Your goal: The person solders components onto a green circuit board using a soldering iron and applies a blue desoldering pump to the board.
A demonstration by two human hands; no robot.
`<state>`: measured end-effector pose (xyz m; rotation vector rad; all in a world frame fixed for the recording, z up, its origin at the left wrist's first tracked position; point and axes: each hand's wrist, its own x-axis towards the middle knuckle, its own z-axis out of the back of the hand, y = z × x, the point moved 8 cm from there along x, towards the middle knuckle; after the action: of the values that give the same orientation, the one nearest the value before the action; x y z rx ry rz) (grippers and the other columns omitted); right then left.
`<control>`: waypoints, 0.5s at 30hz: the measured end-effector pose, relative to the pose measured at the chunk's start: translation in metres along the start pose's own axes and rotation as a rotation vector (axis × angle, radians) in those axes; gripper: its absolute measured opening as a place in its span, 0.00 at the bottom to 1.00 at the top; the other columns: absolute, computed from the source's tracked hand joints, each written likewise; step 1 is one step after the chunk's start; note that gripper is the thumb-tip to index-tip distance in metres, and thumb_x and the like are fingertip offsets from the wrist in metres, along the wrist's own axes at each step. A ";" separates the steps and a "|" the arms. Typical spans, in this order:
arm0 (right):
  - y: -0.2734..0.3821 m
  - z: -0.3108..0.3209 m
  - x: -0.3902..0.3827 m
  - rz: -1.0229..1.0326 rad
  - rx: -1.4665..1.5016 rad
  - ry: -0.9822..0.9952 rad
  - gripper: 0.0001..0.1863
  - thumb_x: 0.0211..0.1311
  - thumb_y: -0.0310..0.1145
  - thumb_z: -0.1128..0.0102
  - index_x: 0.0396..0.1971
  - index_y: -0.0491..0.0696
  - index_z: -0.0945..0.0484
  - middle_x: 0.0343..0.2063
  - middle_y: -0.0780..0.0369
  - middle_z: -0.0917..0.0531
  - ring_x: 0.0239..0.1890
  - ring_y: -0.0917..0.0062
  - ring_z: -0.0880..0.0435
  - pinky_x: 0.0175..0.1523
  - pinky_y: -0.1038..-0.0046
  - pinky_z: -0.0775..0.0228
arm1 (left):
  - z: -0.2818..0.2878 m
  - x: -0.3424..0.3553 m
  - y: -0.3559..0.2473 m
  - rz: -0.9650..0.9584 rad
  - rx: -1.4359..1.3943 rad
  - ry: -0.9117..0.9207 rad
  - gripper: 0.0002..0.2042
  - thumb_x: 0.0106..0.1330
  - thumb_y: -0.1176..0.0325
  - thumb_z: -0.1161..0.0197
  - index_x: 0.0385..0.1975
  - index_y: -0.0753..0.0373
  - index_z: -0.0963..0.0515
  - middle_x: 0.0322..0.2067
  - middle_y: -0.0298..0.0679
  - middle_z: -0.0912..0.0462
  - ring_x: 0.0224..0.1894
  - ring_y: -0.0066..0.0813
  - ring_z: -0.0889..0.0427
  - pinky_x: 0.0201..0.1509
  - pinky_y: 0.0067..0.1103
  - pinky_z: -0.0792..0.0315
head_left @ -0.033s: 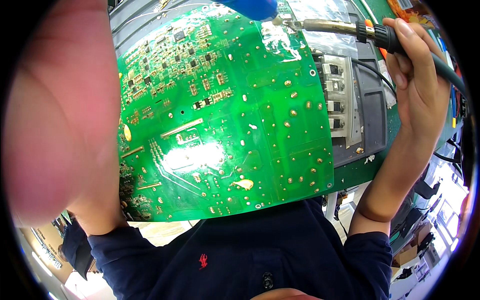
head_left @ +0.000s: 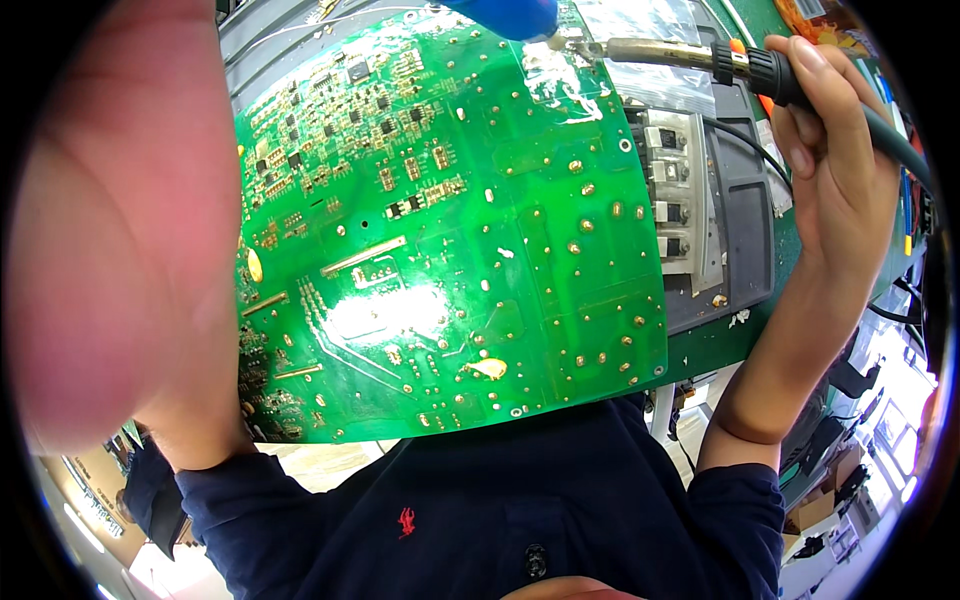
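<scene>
A big green circuit board with its solder joints facing up lies before me. In my right hand I grip a soldering iron by its black handle, fingers closed round it. The iron's tip points left at the board's far right part, by a whitish smeared patch. Beside that tip, the pale nozzle of a blue tool, which looks like a solder sucker, comes in from the top edge. My left hand looms large and blurred at the left; its fingers are hidden, so its hold does not show.
Under the board is a grey tray on a green work surface. Right of the board, a clear strip holds several black parts. A clear plastic bag lies behind it. The iron's cable trails off right.
</scene>
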<state>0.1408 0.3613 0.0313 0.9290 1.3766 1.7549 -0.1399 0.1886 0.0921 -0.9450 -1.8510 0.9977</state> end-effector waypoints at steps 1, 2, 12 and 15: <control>0.001 -0.001 0.000 0.004 0.007 -0.005 0.16 0.63 0.32 0.46 0.42 0.33 0.23 0.17 0.69 0.39 0.17 0.89 0.43 0.22 0.87 0.56 | 0.000 -0.002 -0.001 -0.001 0.003 0.001 0.13 0.59 0.64 0.49 0.41 0.64 0.32 0.33 0.39 0.29 0.43 0.35 0.30 0.62 0.41 0.50; 0.002 -0.003 0.000 0.008 0.016 -0.008 0.16 0.63 0.32 0.46 0.42 0.33 0.23 0.17 0.68 0.39 0.17 0.89 0.43 0.22 0.87 0.56 | -0.001 -0.005 -0.003 -0.006 0.006 -0.004 0.13 0.59 0.64 0.49 0.41 0.64 0.32 0.33 0.38 0.29 0.43 0.35 0.30 0.62 0.41 0.50; 0.001 -0.001 0.000 -0.012 -0.006 -0.016 0.16 0.62 0.33 0.44 0.42 0.34 0.23 0.17 0.69 0.39 0.17 0.89 0.43 0.22 0.87 0.56 | -0.003 -0.008 -0.003 -0.005 0.024 0.021 0.13 0.59 0.65 0.49 0.41 0.64 0.32 0.34 0.38 0.29 0.44 0.35 0.30 0.63 0.42 0.52; -0.005 0.003 -0.003 -0.043 -0.002 -0.069 0.16 0.62 0.33 0.44 0.42 0.35 0.23 0.17 0.69 0.39 0.17 0.89 0.43 0.22 0.87 0.56 | 0.001 -0.003 0.011 0.000 -0.009 0.053 0.14 0.59 0.65 0.49 0.41 0.64 0.32 0.34 0.38 0.29 0.44 0.35 0.30 0.64 0.42 0.52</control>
<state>0.1453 0.3609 0.0266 0.9428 1.3406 1.6768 -0.1369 0.1897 0.0813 -0.9679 -1.8131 0.9564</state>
